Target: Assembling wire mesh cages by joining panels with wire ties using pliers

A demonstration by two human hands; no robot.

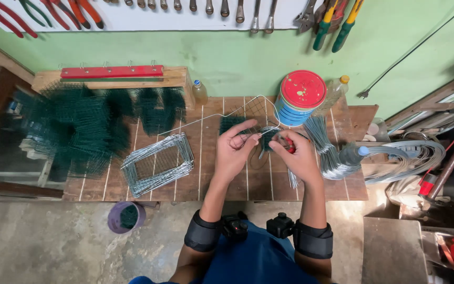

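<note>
Wire frame (pixel 248 113): a thin grey rectangle of bent wire, with a small piece of green mesh (pixel 233 124) lying inside it; its near edge runs right between the two sets of fingertips, and the rest stretches away from them toward the wall.
Left hand (pixel 233 150): fingers curled and pinching the wire at the near edge of the frame, thumb pressed toward the right hand's fingertips.
Right hand (pixel 296 155): clenched around red-handled pliers (pixel 289 145), whose nose points at the spot where the left fingers pinch; I cannot tell whether the pliers bite the wire.
Workbench (pixel 185 184): a slatted wooden top under both hands.
Stack of finished frames (pixel 157 163): grey wire rectangles piled up, well off to the outer side of the left fingers.
Green mesh pile (pixel 80 123): dark cut pieces heaped farther out beyond that stack.
Red-lidded tin (pixel 301 97): a round can standing just beyond the right fingers.
Cut wire bundle (pixel 326 150): straight grey lengths fanned out just past the right knuckles, with a plastic bottle (pixel 354 154) lying against them.
Wall tools (pixel 337 18): pliers and spanners hang far above the fingertips.
</note>
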